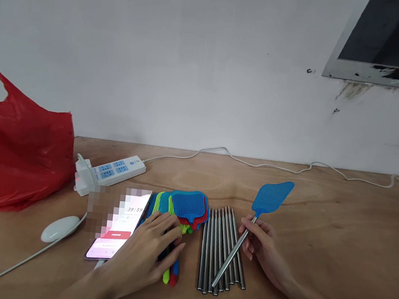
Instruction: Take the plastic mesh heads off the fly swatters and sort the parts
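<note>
My right hand point(256, 236) grips a fly swatter point(233, 255), its blue mesh head up and its steel rod slanting down to the left. The rod's lower end lies over a row of loose steel rods point(215, 251) on the table. My left hand point(155, 245) is curled over a pile of plastic swatter parts. Blue, green and red mesh heads point(189, 205) show beyond its fingers. Coloured plastic handles point(174, 273) stick out below its thumb. Its fingers are bent, and what lies between them is mostly hidden.
Left of the pile lies a lit phone point(119, 236) with a cable. Behind it are a white power strip point(122, 170) and a red plastic bag point(21, 150). A white mouse-shaped object point(60, 228) lies nearer. A thin cord point(262, 165) runs along the wall.
</note>
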Motion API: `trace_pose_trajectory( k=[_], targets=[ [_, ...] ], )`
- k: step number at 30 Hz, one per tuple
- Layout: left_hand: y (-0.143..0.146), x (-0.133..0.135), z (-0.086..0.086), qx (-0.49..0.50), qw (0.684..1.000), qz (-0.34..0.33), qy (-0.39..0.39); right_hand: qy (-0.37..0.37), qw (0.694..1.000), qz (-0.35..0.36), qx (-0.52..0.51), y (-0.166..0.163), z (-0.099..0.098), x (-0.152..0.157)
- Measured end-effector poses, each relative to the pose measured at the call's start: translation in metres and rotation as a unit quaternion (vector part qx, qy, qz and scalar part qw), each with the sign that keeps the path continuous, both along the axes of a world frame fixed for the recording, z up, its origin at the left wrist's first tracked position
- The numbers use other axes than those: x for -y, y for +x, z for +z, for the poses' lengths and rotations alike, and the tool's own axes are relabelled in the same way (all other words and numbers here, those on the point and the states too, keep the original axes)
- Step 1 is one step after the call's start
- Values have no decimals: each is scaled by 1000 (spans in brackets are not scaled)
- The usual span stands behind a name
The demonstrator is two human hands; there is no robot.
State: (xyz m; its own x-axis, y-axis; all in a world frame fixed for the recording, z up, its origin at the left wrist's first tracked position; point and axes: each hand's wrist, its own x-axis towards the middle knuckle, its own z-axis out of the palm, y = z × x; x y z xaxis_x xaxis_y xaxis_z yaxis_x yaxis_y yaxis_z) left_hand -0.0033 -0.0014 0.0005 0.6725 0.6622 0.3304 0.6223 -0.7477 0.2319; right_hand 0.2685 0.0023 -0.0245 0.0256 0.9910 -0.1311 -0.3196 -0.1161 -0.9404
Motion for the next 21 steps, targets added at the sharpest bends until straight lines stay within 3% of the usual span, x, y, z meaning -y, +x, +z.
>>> trace_pose_trajectory(
  k=[12,21],
  targets=[
    [1,-3,-1,21,998,44,39,-7,1000,12,16,0,2,0],
    [2,-1,3,48,998,43,16,11,996,58,-65,5,-2,-2]
  ],
)
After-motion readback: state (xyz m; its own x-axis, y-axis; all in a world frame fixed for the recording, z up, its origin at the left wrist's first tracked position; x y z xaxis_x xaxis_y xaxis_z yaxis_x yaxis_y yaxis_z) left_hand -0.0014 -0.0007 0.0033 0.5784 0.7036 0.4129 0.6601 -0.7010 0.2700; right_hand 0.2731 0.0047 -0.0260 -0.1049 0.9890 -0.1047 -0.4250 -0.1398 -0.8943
